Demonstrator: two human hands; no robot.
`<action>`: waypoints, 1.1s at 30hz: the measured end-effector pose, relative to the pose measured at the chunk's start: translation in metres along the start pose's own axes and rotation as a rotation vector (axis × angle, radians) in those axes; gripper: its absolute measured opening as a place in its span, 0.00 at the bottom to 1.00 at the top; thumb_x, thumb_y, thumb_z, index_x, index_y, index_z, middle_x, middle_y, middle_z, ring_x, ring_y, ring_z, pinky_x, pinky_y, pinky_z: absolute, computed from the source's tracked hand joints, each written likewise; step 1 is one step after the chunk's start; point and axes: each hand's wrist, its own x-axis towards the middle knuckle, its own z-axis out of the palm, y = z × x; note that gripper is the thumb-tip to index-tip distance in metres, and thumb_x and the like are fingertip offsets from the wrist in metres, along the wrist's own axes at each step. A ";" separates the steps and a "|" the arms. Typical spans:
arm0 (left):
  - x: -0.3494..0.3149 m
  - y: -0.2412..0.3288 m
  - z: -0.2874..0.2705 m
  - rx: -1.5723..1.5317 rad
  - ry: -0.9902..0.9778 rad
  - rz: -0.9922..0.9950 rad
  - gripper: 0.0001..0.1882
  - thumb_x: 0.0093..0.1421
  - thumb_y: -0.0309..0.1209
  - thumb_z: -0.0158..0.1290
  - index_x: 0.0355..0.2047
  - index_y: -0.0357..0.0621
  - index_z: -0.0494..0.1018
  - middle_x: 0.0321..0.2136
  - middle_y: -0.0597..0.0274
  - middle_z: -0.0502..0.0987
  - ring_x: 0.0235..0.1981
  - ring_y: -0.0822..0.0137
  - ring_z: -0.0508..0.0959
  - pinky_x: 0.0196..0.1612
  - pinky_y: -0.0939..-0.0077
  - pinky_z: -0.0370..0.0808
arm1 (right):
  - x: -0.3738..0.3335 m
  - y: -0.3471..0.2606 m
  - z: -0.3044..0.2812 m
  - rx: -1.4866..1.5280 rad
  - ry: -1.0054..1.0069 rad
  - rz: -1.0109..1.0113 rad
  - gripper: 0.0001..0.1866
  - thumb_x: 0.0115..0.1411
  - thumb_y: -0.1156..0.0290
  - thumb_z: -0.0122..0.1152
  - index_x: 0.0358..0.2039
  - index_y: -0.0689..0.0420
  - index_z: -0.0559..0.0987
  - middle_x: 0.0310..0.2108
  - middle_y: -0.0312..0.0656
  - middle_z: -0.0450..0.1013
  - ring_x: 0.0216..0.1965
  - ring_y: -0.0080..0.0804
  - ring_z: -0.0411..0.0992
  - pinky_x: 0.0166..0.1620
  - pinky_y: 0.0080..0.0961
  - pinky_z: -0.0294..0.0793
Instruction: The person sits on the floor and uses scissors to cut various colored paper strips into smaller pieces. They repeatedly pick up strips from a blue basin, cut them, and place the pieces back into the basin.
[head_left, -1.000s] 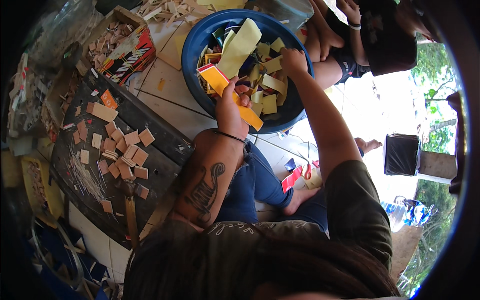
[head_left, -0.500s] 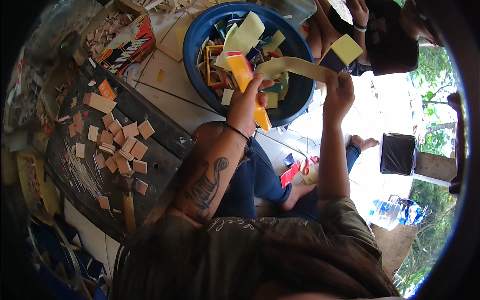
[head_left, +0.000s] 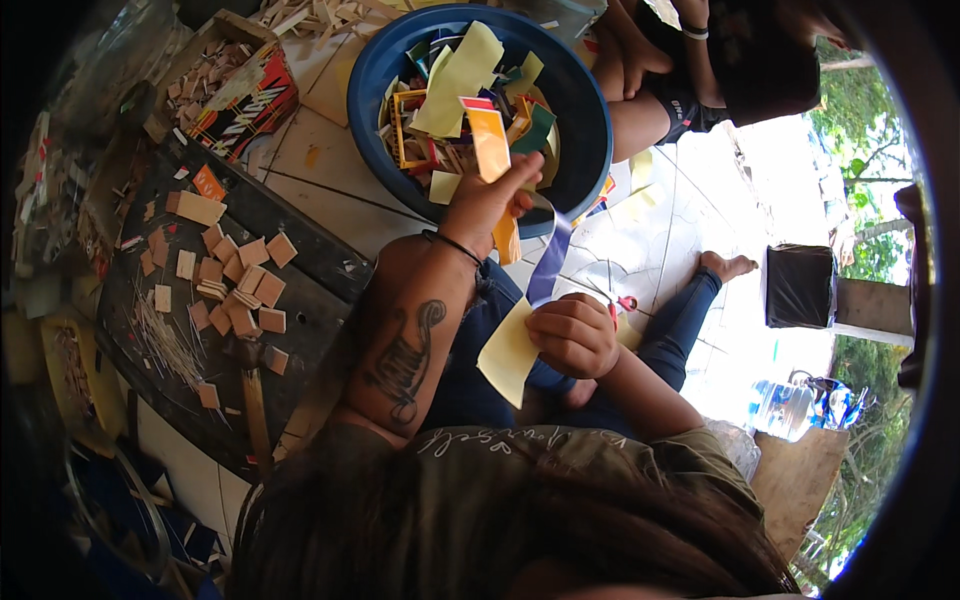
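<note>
My left hand [head_left: 480, 210] is closed around a folded orange cardboard strip [head_left: 488, 140], just over the near rim of a blue basin [head_left: 362, 110]. Offcuts of card and paper fill the basin. My right hand [head_left: 575, 337] pinches a long paper strip [head_left: 508, 350], pale yellow on one face and purple on the other. From there the strip curves up to my left hand; whether those fingers grip it is hard to see. Scissors with red handles [head_left: 626, 304] lie on the floor, partly behind my right hand.
To the left, small wooden blocks [head_left: 242, 320] and thin sticks [head_left: 165, 345] lie on a black board [head_left: 310, 320]. A box of wood pieces [head_left: 255, 100] stands beyond it. Another person [head_left: 635, 90] sits past the basin. Plastic bottles [head_left: 780, 408] are at right.
My right hand has come down and left toward my lap, bringing the strip's end and turning its purple face up. The left hand stays near the basin's rim with the orange strip.
</note>
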 end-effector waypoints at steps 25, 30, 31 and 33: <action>-0.002 -0.151 0.034 0.846 -0.480 -0.423 0.13 0.55 0.31 0.41 0.34 0.34 0.67 0.23 0.55 0.73 0.15 0.66 0.73 0.17 0.73 0.71 | -0.101 -0.077 -0.186 0.033 1.189 0.888 0.10 0.58 0.74 0.51 0.41 0.59 0.66 0.32 0.37 0.67 0.28 0.19 0.65 0.26 0.16 0.62; 0.050 -0.166 0.006 0.684 -0.056 -0.426 0.13 0.55 0.33 0.40 0.34 0.35 0.64 0.18 0.49 0.71 0.12 0.57 0.73 0.15 0.63 0.72 | -0.101 -0.077 -0.172 0.151 1.103 0.932 0.05 0.57 0.73 0.53 0.33 0.58 0.69 0.26 0.34 0.68 0.24 0.16 0.63 0.24 0.14 0.61; 0.052 -0.166 0.004 0.693 0.046 -0.433 0.14 0.55 0.33 0.38 0.36 0.33 0.64 0.19 0.48 0.72 0.14 0.58 0.74 0.16 0.64 0.72 | -0.101 -0.076 -0.172 0.187 1.118 0.926 0.05 0.57 0.73 0.54 0.32 0.58 0.69 0.25 0.34 0.68 0.22 0.16 0.63 0.24 0.14 0.61; 0.050 -0.166 0.003 0.829 0.057 -0.454 0.17 0.56 0.31 0.36 0.42 0.32 0.63 0.24 0.46 0.75 0.17 0.60 0.76 0.19 0.66 0.74 | -0.103 -0.076 -0.173 0.177 1.112 0.942 0.06 0.57 0.72 0.54 0.32 0.59 0.69 0.25 0.34 0.68 0.23 0.16 0.63 0.24 0.14 0.61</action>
